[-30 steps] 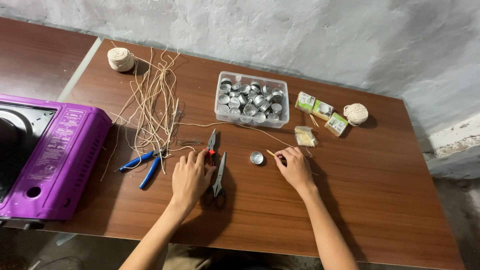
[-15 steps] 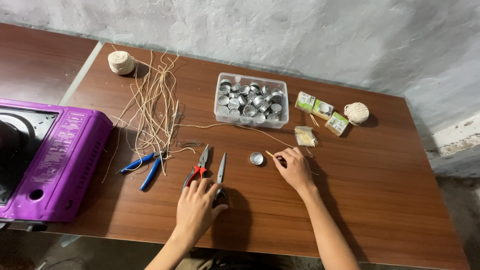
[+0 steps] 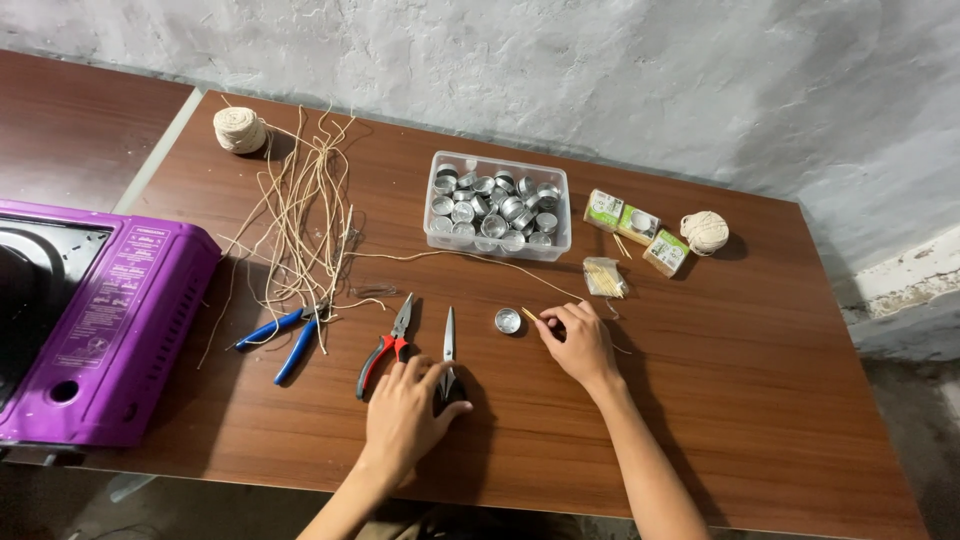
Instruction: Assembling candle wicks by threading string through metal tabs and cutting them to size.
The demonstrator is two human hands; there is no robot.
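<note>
My left hand [image 3: 404,418] lies on the table near its front edge, fingers closed over the handles of grey scissors [image 3: 449,340] whose shut blades point away from me. Red-handled pliers [image 3: 384,347] lie just left of them, touching my fingertips. My right hand [image 3: 577,343] pinches a thin pale stick [image 3: 528,314] by its end. A long cream string [image 3: 470,253] runs up to that hand. A small round metal cup [image 3: 509,320] sits between the scissors and my right hand.
A clear plastic tub [image 3: 497,205] of metal cups stands behind. Loose cut strings [image 3: 300,220], blue-handled pliers [image 3: 284,336], two twine balls [image 3: 240,129] [image 3: 706,231], small boxes [image 3: 626,218], a stick packet [image 3: 605,277]. A purple stove [image 3: 95,315] fills the left.
My left hand pulled back toward me, off the red pliers and onto the scissors' handles; the pliers slid nearer and the scissors turned straighter. The right hand stayed in place.
</note>
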